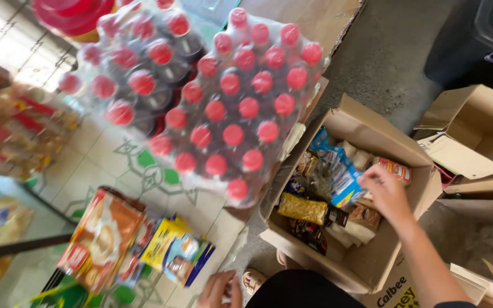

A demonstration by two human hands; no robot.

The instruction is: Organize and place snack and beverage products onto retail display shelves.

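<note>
My right hand (384,193) reaches into an open cardboard box (372,265) and grips a blue snack packet (340,175) by its edge. The box holds several packets, among them a yellow bag (302,209) and dark wrappers. My left hand (219,290) is low at the bottom of the view, fingers curled and touching a blue and yellow packet (178,251) on the tiled floor. Whether it grips the packet is unclear. Beside that packet lies an orange and red bag (99,236).
Two shrink-wrapped packs of red-capped dark bottles (241,102) stand left of the box. Another open cardboard box (475,134) sits at the right. Blurred snack bags (12,131) fill the left edge. A sandalled foot (254,280) shows near the box.
</note>
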